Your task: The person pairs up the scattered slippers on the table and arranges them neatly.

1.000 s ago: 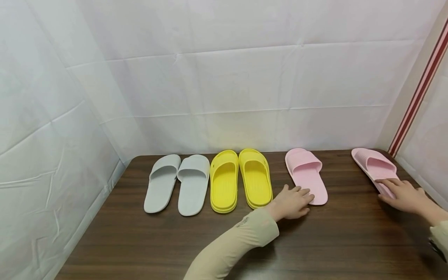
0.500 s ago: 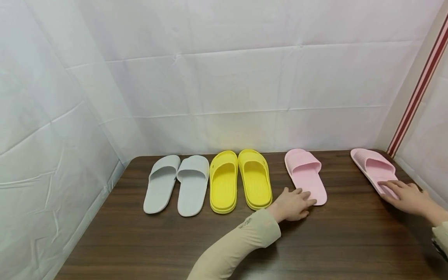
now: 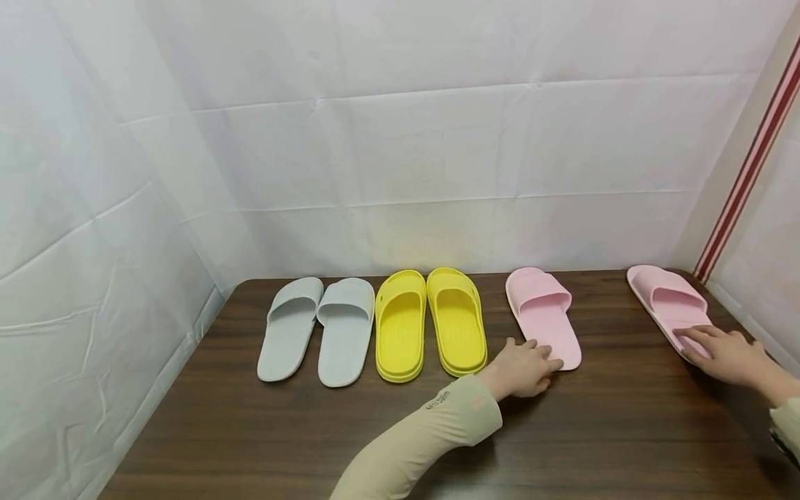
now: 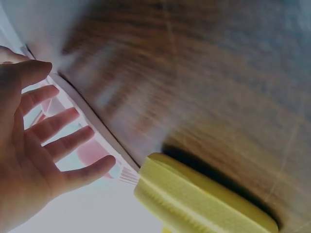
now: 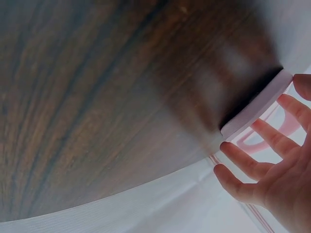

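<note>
Two pink slippers lie apart on the dark wooden table (image 3: 300, 444), toes toward the back. Over the heel of the left pink slipper (image 3: 550, 326) is my left hand (image 3: 520, 368), its fingertips at the heel's left side. Farther right, my right hand (image 3: 728, 354) has its fingers over the heel of the right pink slipper (image 3: 678, 305). Both wrist views show spread, slightly bent fingers: the left hand (image 4: 43, 150) has a pink slipper behind it, and the right hand (image 5: 277, 160) is close against a pink sole edge (image 5: 255, 109). Neither hand grips anything.
Left of the pink slippers stand a yellow pair (image 3: 400, 333) and, farther left, a pale grey pair (image 3: 344, 340), both side by side. A white cloth (image 3: 425, 153) hangs behind the table and at its sides. A red-striped band (image 3: 744, 173) runs up the right corner.
The left pink slipper has shifted slightly left and toward me, under my left hand. My right hand has drawn back a little along the other pink slipper's heel.
</note>
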`<state>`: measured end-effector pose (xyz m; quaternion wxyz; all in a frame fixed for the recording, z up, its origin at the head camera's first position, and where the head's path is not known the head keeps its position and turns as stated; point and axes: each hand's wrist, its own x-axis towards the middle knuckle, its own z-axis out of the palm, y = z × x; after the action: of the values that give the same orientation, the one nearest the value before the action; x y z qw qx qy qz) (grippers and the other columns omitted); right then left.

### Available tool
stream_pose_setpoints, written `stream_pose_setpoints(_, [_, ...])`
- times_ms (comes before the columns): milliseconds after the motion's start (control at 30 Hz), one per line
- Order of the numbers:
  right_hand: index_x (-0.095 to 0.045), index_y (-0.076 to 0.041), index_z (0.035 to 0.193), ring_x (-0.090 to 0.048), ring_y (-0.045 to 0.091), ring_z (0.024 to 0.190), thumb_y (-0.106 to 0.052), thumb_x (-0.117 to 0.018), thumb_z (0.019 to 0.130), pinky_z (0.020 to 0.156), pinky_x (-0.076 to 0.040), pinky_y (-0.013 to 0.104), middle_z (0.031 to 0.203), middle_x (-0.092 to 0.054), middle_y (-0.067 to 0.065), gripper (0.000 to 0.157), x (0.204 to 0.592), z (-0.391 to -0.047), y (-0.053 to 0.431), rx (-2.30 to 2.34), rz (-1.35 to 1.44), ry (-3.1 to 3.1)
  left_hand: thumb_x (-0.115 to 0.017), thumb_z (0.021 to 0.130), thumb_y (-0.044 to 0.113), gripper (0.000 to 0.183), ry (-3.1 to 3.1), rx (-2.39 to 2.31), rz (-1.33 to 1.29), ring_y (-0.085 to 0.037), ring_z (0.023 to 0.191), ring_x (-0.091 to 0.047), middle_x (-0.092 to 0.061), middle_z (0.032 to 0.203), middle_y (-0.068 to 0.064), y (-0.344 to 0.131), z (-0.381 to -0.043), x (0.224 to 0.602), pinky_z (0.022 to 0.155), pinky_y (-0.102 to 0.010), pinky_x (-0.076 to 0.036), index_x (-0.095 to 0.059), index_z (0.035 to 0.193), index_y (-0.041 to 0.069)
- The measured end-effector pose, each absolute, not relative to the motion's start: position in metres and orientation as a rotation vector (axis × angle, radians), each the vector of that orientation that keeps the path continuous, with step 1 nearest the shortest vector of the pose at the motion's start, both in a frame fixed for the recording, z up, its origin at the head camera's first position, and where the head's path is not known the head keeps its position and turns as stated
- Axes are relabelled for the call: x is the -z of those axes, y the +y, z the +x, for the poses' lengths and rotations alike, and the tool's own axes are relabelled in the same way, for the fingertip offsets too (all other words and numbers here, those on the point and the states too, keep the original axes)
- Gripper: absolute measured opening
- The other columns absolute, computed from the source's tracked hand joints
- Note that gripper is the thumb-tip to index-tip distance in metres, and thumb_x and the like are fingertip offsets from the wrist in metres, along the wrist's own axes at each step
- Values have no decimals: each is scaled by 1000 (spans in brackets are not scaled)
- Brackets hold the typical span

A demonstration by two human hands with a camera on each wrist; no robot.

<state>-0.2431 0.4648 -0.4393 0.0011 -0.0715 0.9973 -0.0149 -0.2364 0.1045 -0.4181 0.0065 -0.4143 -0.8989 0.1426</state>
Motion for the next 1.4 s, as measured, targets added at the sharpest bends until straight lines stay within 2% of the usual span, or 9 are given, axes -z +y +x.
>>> stream_pose_setpoints(433, [-49,-7,119,-47,54,85,-40,-44,90,55,-36,53,118,-45,25,44,438,-237,452,43,-318,3149,-48,87,38,33,-2788,-458,-1271,-7,96,-54,-54,109,13,93,-235,414,77,-33,-41,-46,120,41])
stream_pose_setpoints(833, [-50,-12,121,-47,53,87,-36,-52,86,57,-38,57,116,-50,20,42,439,-233,429,40,-426,3161,-46,88,35,30,-2747,-459,-1284,-6,97,-53,-55,108,14,80,-235,414,74,-32,-40,-47,118,39])
stream_pose_setpoints(1133, [-55,-13,119,-49,47,85,-32,-59,82,59,-39,58,112,-52,16,43,433,-229,406,22,-530,3175,-47,88,35,30,-2751,-449,-1285,-8,97,-52,-54,111,14,72,-236,415,76,-32,-40,-47,119,39])
stream_pose_setpoints(1400, [-58,-10,116,-50,46,82,-27,-64,77,57,-40,57,110,-56,16,43,431,-226,388,47,-630,3195,-47,89,35,34,-2785,-422,-1295,-9,103,-51,-53,116,14,65,-236,410,86,-37,-41,-47,122,39])
